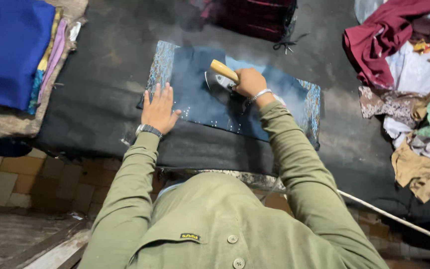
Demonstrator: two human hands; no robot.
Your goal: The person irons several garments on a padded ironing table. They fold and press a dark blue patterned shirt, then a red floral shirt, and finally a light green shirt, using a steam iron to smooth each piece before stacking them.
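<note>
A dark blue cloth [195, 102] with patterned light-blue borders lies flat on a black padded table [100, 74]. My left hand [158, 109], with a watch at the wrist, presses flat on the cloth's left part, fingers spread. My right hand [249, 82], wearing a metal bracelet, grips the wooden handle of a metal iron [220, 78] that rests on the middle of the cloth. Steam rises around the iron.
Folded fabrics, with a blue fabric [8, 50] on top, are stacked at the left. A heap of loose clothes [414, 89] covers the right side. A dark red bundle [257, 17] sits at the far edge. A white cord [394, 218] runs off at lower right. Below is a brick floor [31, 182].
</note>
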